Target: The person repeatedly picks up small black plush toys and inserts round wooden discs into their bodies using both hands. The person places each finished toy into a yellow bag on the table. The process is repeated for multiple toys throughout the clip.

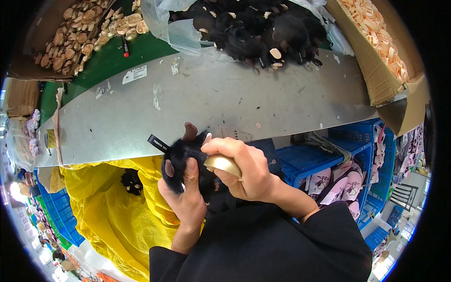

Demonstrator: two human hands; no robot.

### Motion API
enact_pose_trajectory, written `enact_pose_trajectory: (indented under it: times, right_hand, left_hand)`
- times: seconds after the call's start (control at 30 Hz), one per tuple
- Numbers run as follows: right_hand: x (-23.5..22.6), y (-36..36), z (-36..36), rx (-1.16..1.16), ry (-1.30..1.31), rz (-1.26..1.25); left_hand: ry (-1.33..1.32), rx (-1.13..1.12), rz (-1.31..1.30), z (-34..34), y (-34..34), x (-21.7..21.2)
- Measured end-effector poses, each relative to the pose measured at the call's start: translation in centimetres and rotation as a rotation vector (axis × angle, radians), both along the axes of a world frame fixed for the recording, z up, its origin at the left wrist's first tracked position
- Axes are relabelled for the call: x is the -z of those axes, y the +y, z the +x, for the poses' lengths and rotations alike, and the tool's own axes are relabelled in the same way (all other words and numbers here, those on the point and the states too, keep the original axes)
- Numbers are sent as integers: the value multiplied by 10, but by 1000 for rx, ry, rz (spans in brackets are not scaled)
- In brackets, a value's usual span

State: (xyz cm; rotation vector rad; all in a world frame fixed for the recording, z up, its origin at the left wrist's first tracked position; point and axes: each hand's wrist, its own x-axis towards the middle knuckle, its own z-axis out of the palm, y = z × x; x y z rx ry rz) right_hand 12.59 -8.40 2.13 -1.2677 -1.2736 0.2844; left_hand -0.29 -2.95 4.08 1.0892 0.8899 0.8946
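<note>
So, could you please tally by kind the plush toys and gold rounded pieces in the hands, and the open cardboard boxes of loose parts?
Black plush toy, in the left hand: 1
Gold rounded piece, in the right hand: 1
Open cardboard boxes, one at upper left, one at upper right: 2
Total: 4

Scuffed grey metal desk [211, 96], green surface [115, 58] along its far left. Blue plastic crates [307, 165] to right; dark slatted frame [404, 195] beyond. Bright glare far left.

I'm in a toy workshop. I see a heap of fuzzy black toys [244, 35] and boxes [364, 66] of small parts [376, 40].
</note>
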Motion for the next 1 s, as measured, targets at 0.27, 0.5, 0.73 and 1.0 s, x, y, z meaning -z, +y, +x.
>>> enact_pose_trajectory:
  times: [0.27, 0.5, 0.73, 1.0]
  right_hand:
    - [4, 6, -3, 70, -129, 92]
    - [33, 20, -1, 237, -255, 143]
    - [46, 23, -4, 218, -206, 77]
    - [33, 5, 4, -48, -134, -57]
  left_hand:
    - [108, 78, 155, -1, 3, 4]
    - [182, -58, 247, 13, -1, 15]
    - [256, 53, 198, 12, 0, 18]
    - [160, 76, 139, 11, 2, 27]
